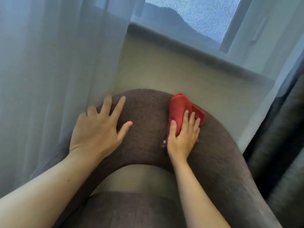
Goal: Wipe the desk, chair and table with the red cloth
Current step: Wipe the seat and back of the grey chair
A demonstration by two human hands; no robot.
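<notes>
A brown upholstered chair [148,129] with a curved, arched backrest fills the lower middle of the head view, its seat cushion visible below. On the right part of the backrest top lies the folded red cloth [178,107]. My right hand [182,137] presses flat on the cloth's near end, fingers over it and thumb alongside. Resting flat on the left part of the backrest is my left hand [98,127], fingers spread, holding nothing.
A sheer white curtain [57,63] hangs at the left, touching the chair's left side. Behind the chair are a beige wall [164,69], a grey window sill [197,51] and a window. A dark curtain [279,145] hangs at the right.
</notes>
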